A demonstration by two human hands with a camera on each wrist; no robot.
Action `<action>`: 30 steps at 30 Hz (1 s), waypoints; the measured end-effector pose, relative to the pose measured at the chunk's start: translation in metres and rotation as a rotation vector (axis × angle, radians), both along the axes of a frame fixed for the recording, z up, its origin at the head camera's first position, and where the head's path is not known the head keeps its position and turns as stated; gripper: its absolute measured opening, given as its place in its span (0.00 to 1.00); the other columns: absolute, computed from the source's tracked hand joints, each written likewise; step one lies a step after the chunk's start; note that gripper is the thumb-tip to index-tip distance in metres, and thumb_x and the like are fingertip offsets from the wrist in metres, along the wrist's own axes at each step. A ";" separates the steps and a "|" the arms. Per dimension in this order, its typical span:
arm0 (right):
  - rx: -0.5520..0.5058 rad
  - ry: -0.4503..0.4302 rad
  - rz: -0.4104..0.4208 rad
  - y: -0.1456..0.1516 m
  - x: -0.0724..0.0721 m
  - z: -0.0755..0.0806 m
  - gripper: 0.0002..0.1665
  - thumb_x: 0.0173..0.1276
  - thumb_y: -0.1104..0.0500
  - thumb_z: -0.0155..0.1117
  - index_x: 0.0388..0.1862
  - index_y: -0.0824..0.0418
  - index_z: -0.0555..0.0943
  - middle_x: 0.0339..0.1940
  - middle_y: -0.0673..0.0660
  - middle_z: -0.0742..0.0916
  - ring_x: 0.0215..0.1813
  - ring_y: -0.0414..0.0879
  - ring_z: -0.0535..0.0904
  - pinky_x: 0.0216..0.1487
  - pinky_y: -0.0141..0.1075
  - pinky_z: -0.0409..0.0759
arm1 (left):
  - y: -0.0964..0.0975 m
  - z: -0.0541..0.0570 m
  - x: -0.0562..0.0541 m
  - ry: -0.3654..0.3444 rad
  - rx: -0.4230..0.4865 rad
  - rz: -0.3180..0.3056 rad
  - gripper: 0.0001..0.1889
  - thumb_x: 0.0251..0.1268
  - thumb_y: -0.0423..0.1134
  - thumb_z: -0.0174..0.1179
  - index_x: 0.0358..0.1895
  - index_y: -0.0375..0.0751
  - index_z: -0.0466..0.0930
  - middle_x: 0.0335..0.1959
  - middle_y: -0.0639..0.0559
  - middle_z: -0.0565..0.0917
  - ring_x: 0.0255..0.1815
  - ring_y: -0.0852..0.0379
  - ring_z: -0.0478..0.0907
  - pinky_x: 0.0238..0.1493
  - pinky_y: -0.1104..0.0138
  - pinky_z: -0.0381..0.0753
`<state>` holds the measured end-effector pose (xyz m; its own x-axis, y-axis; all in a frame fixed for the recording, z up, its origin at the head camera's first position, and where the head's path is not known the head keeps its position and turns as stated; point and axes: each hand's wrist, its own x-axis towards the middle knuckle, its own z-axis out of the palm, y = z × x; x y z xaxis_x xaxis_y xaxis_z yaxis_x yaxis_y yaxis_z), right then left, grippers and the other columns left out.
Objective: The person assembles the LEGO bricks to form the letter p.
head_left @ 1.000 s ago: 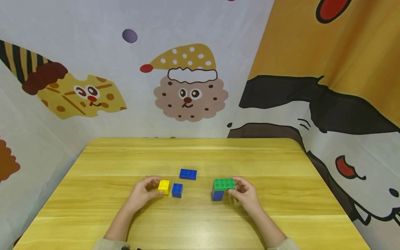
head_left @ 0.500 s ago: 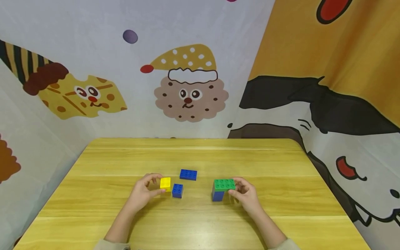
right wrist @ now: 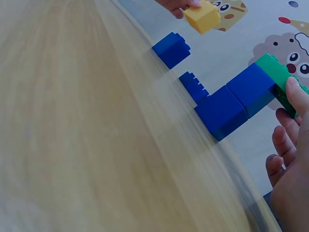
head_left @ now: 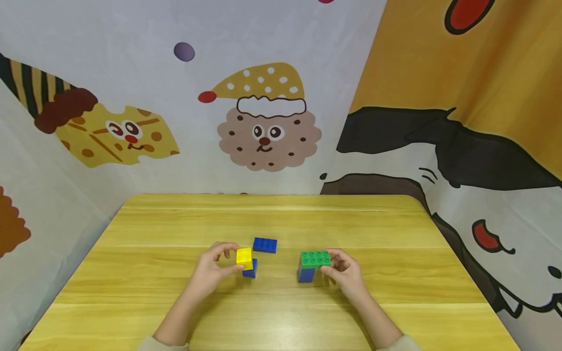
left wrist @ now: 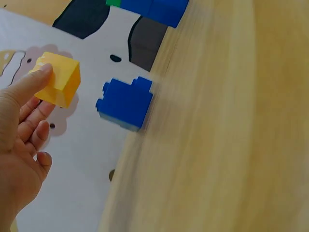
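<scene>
A yellow toy brick is pinched between the thumb and fingers of my left hand. It hangs above a small blue brick on the table, and the left wrist view shows a gap between yellow brick and blue brick. My right hand pinches the overhanging end of a green brick. That green brick caps two stacked blue bricks, which stand upright on the table.
Behind the small blue brick lies a flat blue brick, studs up. The wooden table ends at a back edge against a cartoon-printed cloth.
My left hand has lifted the yellow brick and carried it right, from beside the small blue brick to above it. My right hand and the green-topped stack have stayed in place.
</scene>
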<state>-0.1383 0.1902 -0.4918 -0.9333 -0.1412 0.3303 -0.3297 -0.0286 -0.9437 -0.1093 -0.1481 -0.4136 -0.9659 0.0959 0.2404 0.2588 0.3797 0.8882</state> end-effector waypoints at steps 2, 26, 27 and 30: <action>0.002 -0.005 0.000 0.000 0.000 0.001 0.20 0.58 0.75 0.66 0.50 0.75 0.76 0.26 0.50 0.82 0.27 0.39 0.74 0.25 0.29 0.71 | 0.003 -0.002 -0.001 -0.005 0.005 -0.001 0.19 0.45 0.26 0.73 0.45 0.38 0.82 0.33 0.41 0.76 0.37 0.46 0.68 0.41 0.59 0.62; 0.015 0.001 -0.010 -0.001 -0.002 0.002 0.20 0.55 0.75 0.68 0.48 0.79 0.76 0.25 0.51 0.82 0.26 0.38 0.74 0.24 0.27 0.72 | 0.048 -0.018 -0.021 0.025 0.099 -0.092 0.20 0.45 0.35 0.76 0.45 0.51 0.83 0.37 0.42 0.77 0.41 0.46 0.71 0.21 0.71 0.68; 0.015 0.001 -0.011 -0.001 -0.002 0.002 0.20 0.55 0.75 0.68 0.48 0.79 0.76 0.25 0.51 0.82 0.26 0.38 0.74 0.24 0.27 0.72 | 0.051 -0.017 -0.022 0.023 0.107 -0.094 0.20 0.45 0.35 0.76 0.45 0.51 0.83 0.37 0.43 0.77 0.41 0.46 0.71 0.22 0.72 0.69; 0.020 0.000 -0.014 -0.001 -0.001 0.002 0.20 0.55 0.75 0.68 0.48 0.78 0.76 0.25 0.50 0.82 0.27 0.38 0.74 0.25 0.27 0.72 | 0.057 -0.016 -0.024 0.028 0.126 -0.100 0.20 0.45 0.36 0.76 0.46 0.50 0.84 0.36 0.45 0.77 0.41 0.46 0.71 0.26 0.69 0.72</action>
<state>-0.1393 0.1895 -0.4895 -0.9353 -0.1344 0.3275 -0.3298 -0.0053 -0.9440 -0.1334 -0.0907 -0.4291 -0.9456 0.1590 0.2838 0.3156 0.2371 0.9188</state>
